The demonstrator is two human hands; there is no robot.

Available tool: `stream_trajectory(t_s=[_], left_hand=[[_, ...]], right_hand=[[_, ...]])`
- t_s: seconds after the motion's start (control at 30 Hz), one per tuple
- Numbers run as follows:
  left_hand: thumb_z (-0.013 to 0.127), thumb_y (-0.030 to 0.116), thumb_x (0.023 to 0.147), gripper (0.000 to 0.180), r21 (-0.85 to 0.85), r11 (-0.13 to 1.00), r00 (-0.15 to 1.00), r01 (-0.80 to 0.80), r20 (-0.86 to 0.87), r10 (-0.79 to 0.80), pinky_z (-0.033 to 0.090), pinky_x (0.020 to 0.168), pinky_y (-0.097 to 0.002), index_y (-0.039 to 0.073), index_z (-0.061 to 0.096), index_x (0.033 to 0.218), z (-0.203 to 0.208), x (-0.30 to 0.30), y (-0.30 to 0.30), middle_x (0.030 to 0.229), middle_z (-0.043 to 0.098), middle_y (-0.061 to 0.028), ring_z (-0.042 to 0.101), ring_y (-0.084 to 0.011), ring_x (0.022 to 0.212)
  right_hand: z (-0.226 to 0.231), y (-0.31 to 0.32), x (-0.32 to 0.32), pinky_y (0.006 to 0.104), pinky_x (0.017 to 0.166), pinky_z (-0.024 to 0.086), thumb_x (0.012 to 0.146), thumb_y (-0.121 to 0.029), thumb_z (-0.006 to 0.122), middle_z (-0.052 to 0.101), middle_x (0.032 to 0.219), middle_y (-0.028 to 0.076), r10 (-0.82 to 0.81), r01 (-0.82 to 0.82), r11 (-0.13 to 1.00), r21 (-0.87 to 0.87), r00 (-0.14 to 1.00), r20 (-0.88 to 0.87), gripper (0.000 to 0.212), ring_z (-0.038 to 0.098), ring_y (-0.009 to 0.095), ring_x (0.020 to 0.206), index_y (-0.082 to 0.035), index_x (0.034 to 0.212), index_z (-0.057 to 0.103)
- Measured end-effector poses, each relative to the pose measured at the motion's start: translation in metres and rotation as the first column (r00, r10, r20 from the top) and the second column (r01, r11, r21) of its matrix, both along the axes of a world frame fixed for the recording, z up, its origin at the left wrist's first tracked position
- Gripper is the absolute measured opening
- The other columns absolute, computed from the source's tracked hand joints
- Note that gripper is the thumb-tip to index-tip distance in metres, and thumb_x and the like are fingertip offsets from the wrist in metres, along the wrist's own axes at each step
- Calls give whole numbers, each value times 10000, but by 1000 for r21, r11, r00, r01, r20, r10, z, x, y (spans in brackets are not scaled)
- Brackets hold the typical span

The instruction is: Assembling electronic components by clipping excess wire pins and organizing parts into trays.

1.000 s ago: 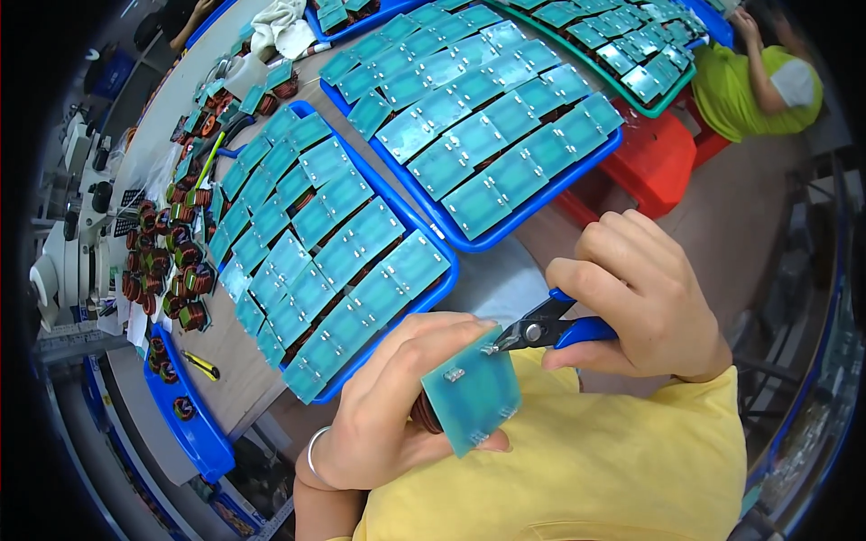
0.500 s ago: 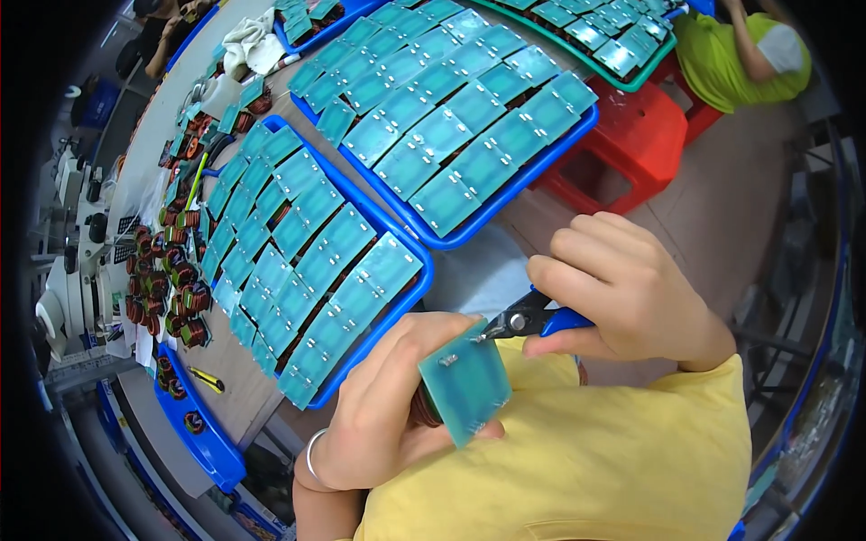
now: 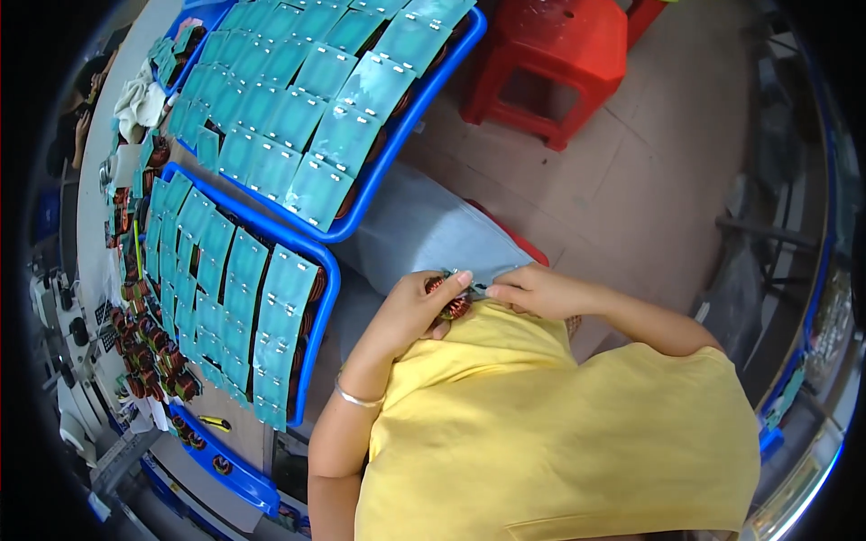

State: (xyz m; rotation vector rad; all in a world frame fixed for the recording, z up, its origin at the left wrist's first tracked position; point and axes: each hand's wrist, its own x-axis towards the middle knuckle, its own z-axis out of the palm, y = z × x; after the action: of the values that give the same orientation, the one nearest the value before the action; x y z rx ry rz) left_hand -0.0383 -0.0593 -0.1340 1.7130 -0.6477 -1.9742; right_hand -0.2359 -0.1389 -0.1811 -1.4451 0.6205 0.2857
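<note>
At the far left, a person's forearm shows near the dark rim of the view. Just right of it, a white cloth lies crumpled on the table's upper part. Lower down, loose copper-wound toroidal coils are heaped together. Below this heap a curved blue bin has a few coils in it, and a yellow-and-black utility knife lies on the table just beside it.

Next come two blue trays, one nearer the body and one beyond it. Both are packed with rows of teal circuit boards, and copper windings show beneath the boards along the trays' right edges.

Right of the trays, the left hand, with a silver bangle on its wrist, is clamped on a copper-wound toroidal coil, thumb over its top. The coil is at the front of the body, by the edge of a yellow shirt and in front of grey-blue trousers. The right hand is just beside the coil, fingers curled inward; a small dark tip shows at them, but I cannot tell what they close on. Beyond the hands, toward the upper right, a red plastic stool stands on the tiled floor.
</note>
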Motion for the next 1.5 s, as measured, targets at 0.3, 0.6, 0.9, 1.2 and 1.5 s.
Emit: stream_trajectory(t_s=[0.3,0.6,0.9,1.2,1.5], left_hand=[[589,402,852,496,-190,943,923,-273,-329,201,355,448,-191,-59,529,1024,21,2,12,858,614,-147,447,-85,510],[662,279,818,424,-291,856,780,-427,-598,185,410,501,-205,-33,498,1054,46,10,18,943,620,-142,508,-93,590],[691,336,782,511,-342,839,765,-423,-630,129,388,528,-205,-13,494,1098,56,17,38,807,560,-43,490,-94,602],[699,35,749,729,-416,637,738,-649,-547,396,472,746,-258,15,253,1326,90,23,32,1093,519,-98,569,-172,926],[740,-6,692,636,-713,575,835,-403,-28,550,443,940,-325,5,402,1230,99,36,44,1164,470,-95,534,-211,1072]], right_hand=[[12,-22,-5,234,515,385,906,-264,520,486,692,25,-254,249,955,161,967,14,263,443,79,542,-35,788,464],[73,-27,32,302,815,397,738,-107,676,537,1037,125,-352,358,930,79,814,463,256,494,172,936,-56,855,454],[109,-29,64,313,825,434,669,-129,769,573,1101,139,-31,48,999,-13,799,600,384,554,206,958,-52,911,482],[136,-42,96,309,804,442,655,-93,767,553,1053,121,91,178,932,-316,728,679,371,552,220,912,-58,893,484],[155,-37,126,333,823,454,629,-88,783,562,1085,134,241,158,868,-471,695,677,415,560,264,969,-46,925,495]])
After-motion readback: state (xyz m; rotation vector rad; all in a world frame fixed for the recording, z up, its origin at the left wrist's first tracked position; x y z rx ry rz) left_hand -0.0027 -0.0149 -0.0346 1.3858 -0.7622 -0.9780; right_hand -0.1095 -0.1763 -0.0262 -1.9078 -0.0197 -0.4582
